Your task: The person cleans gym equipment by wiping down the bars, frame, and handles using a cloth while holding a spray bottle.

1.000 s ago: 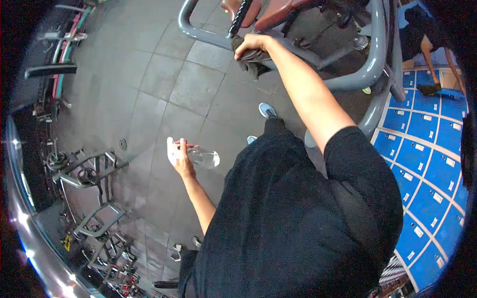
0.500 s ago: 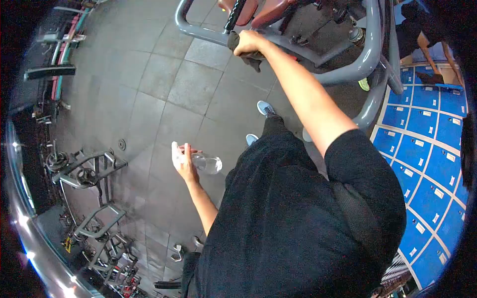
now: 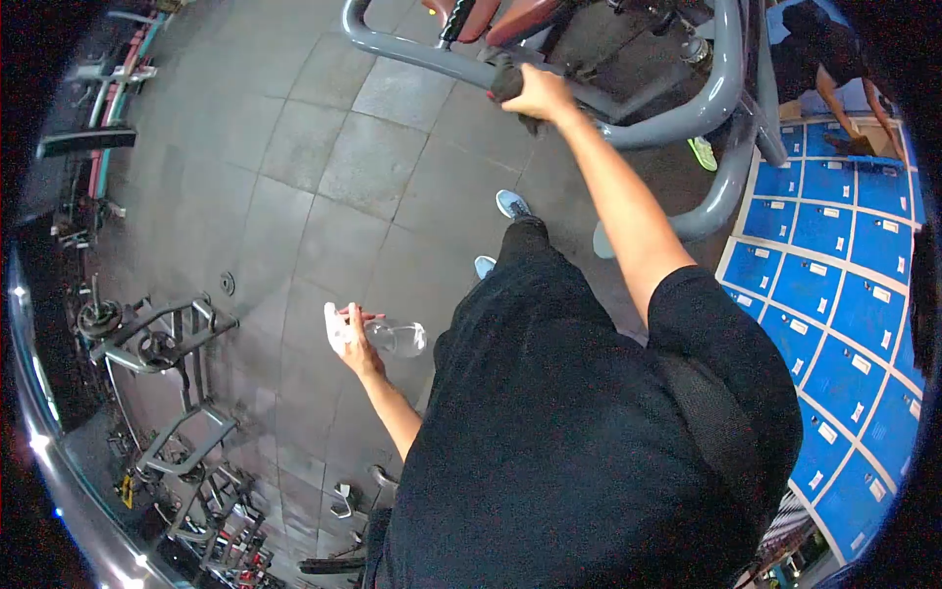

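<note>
My left hand [image 3: 351,339] is closed around a clear bottle [image 3: 400,338], out to the left of my body above the dark floor. The bottle lies roughly sideways, its end pointing right. Stretched out ahead, my right hand [image 3: 540,95] grips a dark cloth [image 3: 507,80], bunched at the fingers with a piece hanging below. The cloth is at the grey tubular frame [image 3: 427,57] of a gym machine and appears to touch it. Part of that tube is hidden behind hand and cloth.
Red-brown pads [image 3: 520,22] belong to the machine. Blue lockers [image 3: 819,285] line the right side, where another person [image 3: 824,59] in dark clothes bends near them. Weight racks [image 3: 172,339] stand at left. Dark tiles [image 3: 368,162] cover the floor; my blue shoes [image 3: 510,203] stand on it.
My right hand and the cloth have moved right along the machine's tube. The view has shifted slightly; my left hand still holds the bottle.
</note>
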A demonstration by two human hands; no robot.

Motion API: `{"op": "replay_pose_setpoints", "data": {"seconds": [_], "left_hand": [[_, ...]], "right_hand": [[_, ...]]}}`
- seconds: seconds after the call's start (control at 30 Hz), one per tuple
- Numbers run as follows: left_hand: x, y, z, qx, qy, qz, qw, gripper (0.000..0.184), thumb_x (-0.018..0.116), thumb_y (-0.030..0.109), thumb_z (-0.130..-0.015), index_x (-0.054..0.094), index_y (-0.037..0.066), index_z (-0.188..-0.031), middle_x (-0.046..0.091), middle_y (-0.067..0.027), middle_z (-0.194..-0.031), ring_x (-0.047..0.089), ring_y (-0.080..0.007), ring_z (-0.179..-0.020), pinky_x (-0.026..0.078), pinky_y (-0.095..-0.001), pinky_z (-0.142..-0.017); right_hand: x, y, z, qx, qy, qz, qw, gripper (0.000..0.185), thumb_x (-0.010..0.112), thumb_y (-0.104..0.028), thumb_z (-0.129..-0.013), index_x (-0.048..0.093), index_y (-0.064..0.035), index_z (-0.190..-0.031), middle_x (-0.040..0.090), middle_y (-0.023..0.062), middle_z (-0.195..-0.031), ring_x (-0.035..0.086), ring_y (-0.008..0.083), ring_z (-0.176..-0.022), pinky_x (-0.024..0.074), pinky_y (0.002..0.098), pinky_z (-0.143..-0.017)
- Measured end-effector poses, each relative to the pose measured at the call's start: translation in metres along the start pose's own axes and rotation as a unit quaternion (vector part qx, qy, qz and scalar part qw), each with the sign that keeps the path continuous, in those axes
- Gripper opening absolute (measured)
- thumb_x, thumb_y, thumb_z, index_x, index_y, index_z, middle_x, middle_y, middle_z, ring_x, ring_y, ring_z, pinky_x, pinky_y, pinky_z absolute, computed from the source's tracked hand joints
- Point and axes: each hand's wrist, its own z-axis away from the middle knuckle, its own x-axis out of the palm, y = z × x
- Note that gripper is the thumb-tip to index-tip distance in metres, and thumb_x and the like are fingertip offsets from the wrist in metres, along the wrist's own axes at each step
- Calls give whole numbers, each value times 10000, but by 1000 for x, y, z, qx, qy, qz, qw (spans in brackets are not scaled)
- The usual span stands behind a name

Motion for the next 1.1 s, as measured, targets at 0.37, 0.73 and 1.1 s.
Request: {"op": "replay_pose_setpoints", "data": {"seconds": [0.37, 0.73, 1.1], "left_hand": [[-48, -16, -13, 1, 52, 23, 998, 507, 692, 129, -996, 458, -46, -1410, 603, -84, -886, 628, -153, -700, 635, -380, -654], [17, 12, -74, -23, -33, -4, 999, 693, 704, 173, -996, 345, -33, -1552, 596, -101, -1011, 646, -178, -745, 630, -390, -651], [77, 37, -129, 26, -81, 8, 996, 660, 700, 122, -989, 365, -54, -1530, 603, -113, -1015, 654, -178, -754, 621, -372, -667]], "right_hand": [[25, 20, 55, -5, 212, 203, 956, 624, 886, -381, -679, 587, -29, -1099, 702, 216, -1072, 693, 387, -1019, 556, 525, -869], [-14, 31, 43, 51, -42, -2, 998, 784, 861, -426, -614, 633, -19, -1244, 723, 225, -1126, 695, 350, -1066, 550, 462, -924], [-5, 63, 57, 40, -48, 46, 997, 591, 821, -270, -620, 660, -13, -1128, 727, 251, -1056, 719, 398, -999, 580, 501, -881]]}}
